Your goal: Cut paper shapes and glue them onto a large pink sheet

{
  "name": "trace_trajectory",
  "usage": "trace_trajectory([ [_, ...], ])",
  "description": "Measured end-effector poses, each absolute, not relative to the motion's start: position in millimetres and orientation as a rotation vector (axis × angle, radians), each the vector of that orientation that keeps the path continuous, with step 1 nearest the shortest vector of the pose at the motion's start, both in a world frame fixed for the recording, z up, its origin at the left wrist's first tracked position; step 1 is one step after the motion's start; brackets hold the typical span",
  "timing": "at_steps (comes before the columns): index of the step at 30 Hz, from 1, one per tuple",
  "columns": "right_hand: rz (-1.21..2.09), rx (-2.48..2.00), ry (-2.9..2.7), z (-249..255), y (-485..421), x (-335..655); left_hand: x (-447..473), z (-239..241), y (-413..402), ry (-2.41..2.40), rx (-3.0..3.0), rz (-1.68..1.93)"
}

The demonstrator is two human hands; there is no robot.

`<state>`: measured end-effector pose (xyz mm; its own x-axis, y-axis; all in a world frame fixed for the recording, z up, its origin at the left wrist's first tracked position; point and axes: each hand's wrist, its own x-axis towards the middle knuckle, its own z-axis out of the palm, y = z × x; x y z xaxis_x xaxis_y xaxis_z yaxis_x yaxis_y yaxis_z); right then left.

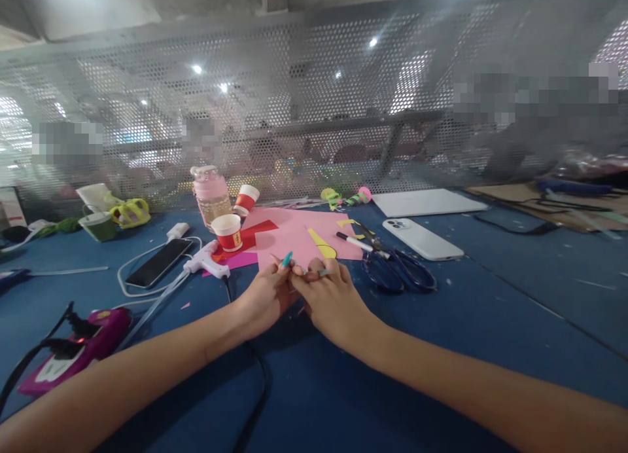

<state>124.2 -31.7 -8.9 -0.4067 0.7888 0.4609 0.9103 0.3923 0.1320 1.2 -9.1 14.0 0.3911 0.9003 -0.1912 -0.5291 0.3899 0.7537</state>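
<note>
My left hand (pixel 269 297) and my right hand (pixel 336 304) meet over the near edge of the pink paper (pixel 289 230), their fingertips pressed together. A small teal tip (pixel 287 259) shows at my left thumb; whether it is a nail or a separate piece, I cannot tell. What lies between the fingers is hidden. Just beyond them are a yellow paper cutout (pixel 321 242) and a marker (pixel 349 241). Blue-handled scissors (pixel 415 270) lie to the right of my right hand. A white glue gun (pixel 209 262) rests left of my left hand.
Behind stand a red-and-white paper cup (pixel 227 233), a second cup (pixel 246 199) tipped over, and a pink bottle (pixel 210 194). A black phone (pixel 159 263) and a purple power strip (pixel 81 348) are leftward; a white phone (pixel 422 239) and white board (pixel 426 203) are rightward.
</note>
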Motion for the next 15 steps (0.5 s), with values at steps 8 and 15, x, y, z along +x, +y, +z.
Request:
trace_trajectory([
  [8, -0.748, -1.466, -2.185, -13.2, -34.6, 124.1, 2.0, 17.6, -12.7, 0.659, 0.684, 1.028],
  [15, -0.641, -1.515, -2.249, -17.6, -33.6, 119.5, -0.7, 6.3, -3.4, 0.582, 0.670, 0.927],
])
